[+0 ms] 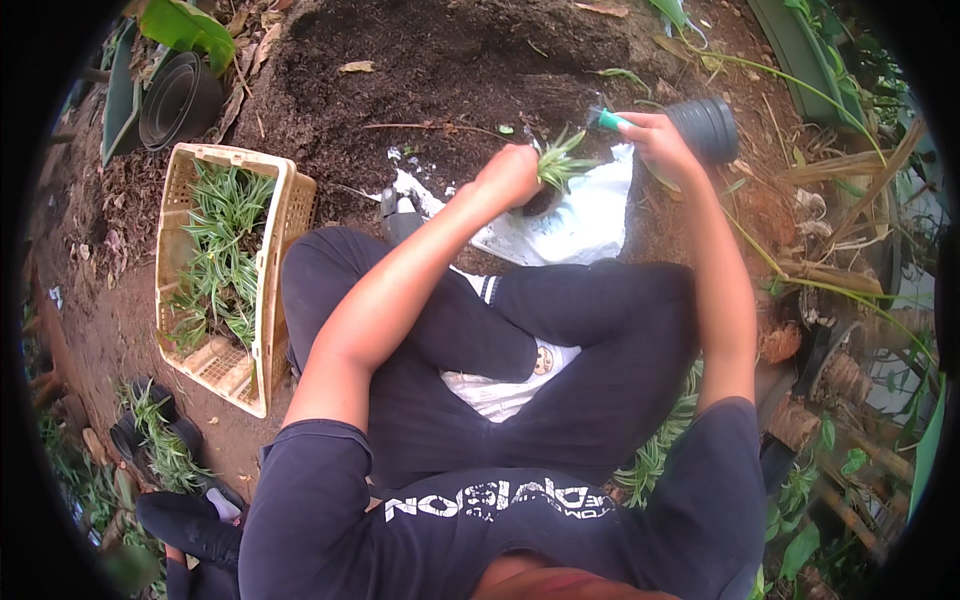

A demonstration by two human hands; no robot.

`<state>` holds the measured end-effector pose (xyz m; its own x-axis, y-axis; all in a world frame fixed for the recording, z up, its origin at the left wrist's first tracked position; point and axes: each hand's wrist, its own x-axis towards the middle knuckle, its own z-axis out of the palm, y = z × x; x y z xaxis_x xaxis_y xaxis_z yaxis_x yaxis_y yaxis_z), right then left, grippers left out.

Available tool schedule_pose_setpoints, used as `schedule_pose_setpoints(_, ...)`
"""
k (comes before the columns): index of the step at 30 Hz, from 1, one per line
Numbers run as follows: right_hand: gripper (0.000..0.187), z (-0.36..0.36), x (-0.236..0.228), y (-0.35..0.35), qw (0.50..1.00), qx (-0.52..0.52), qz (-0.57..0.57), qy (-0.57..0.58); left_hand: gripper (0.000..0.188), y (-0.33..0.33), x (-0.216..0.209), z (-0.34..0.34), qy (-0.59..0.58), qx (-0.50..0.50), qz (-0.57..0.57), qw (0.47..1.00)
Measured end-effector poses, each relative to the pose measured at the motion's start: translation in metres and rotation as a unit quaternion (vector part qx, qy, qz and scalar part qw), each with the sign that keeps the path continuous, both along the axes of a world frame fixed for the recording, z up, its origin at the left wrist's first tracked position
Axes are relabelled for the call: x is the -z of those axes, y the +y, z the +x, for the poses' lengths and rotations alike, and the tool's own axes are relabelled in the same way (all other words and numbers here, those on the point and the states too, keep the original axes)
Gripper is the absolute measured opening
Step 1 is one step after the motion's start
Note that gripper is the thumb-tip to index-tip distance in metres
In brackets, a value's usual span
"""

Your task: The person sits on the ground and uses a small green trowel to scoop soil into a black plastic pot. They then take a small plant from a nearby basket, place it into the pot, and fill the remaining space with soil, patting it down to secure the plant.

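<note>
My left hand is closed around the base of a small spider plant with green and pale striped leaves. Under it is a small dark pot of soil, partly hidden by the hand and leaves, over a white plastic sack. To the right, my right hand grips a small hand tool with a green handle. The tool's head is blurred, so its kind cannot be made out. Just beyond this hand lies a stack of black nursery pots on its side.
A yellowish plastic crate of spider plants stands at my left. Dark loose soil spreads ahead. More potted plants and another person's dark-clothed leg are at lower left. Round black pots lie at far left.
</note>
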<state>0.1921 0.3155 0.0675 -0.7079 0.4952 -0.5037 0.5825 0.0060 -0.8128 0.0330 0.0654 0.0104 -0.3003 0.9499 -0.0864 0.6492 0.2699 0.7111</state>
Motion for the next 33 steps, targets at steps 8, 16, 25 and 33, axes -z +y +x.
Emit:
schedule_pose_setpoints(8, 0.036, 0.083, -0.031, -0.01, 0.995, -0.03, 0.057, -0.075, 0.026, -0.002, -0.01, -0.013, 0.041, 0.035, -0.063, 0.997)
schedule_pose_setpoints(16, 0.036, 0.126, -0.035, -0.029, 0.989, -0.091, 0.054, -0.099, 0.029, -0.002, -0.02, -0.007, -0.1, -0.012, -0.168, 0.981)
schedule_pose_setpoints(25, 0.038, 0.12, -0.027, -0.046, 0.982, -0.167, 0.06, -0.06, 0.027, -0.007, -0.003, -0.005, 0.001, -0.02, -0.134, 0.991)
schedule_pose_setpoints(33, 0.037, 0.119, -0.021, -0.048, 0.984, -0.149, 0.034, -0.088, 0.024, -0.003, -0.017, 0.003, -0.202, -0.078, -0.178, 0.96)
